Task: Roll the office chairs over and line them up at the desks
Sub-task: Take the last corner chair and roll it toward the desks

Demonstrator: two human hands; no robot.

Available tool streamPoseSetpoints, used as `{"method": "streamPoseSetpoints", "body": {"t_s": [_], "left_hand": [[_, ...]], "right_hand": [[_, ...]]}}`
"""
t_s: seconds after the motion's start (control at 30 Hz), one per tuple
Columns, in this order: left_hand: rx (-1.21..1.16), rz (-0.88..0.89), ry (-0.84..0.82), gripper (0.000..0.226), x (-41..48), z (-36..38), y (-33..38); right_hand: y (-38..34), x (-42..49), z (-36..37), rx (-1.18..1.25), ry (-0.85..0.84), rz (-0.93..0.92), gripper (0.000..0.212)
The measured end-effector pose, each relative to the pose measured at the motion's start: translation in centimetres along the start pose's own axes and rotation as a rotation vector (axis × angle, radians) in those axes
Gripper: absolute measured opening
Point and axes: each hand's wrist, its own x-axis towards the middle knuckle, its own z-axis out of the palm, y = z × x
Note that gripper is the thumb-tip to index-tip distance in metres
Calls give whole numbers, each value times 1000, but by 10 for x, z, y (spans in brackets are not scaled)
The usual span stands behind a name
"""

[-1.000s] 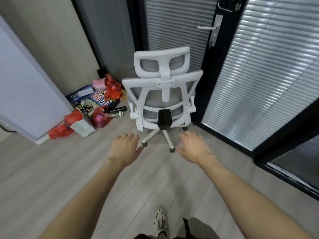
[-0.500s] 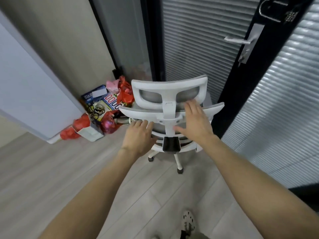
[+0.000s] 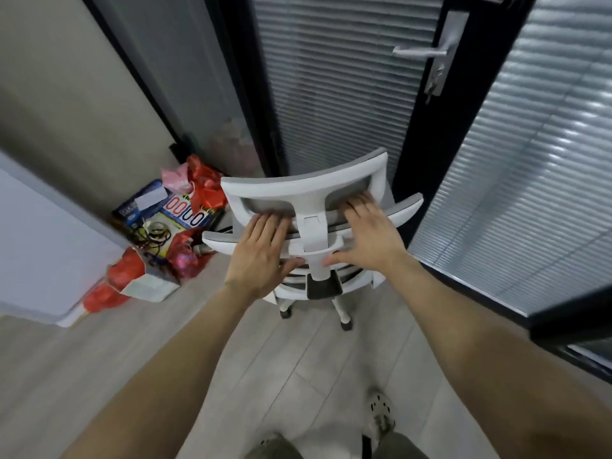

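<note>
The office chair (image 3: 298, 190) stands on the floor just ahead, its back to the person, with the top rail running left to right under the fingers (image 3: 271, 223). The left hand (image 3: 261, 256) and right hand (image 3: 367, 236) rest on it equally near, fingers straight and close together. A second ago both hands hung short of it.
</note>
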Motion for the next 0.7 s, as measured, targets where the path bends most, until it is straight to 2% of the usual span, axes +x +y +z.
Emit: {"method": "streamPoseSetpoints", "body": {"t_s": [0.27, 0.47, 0.7], "left_hand": [[-155, 339, 216, 94, -43, 23, -36], [-154, 547, 124, 97, -88, 18, -62], [-115, 798, 108, 105, -140, 6, -61]], "right_hand": [[-72, -87, 15, 36, 86, 250, 138], [-159, -162, 43, 55, 140, 466, 139], [-249, -272, 65, 32, 270, 672, 120]]}}
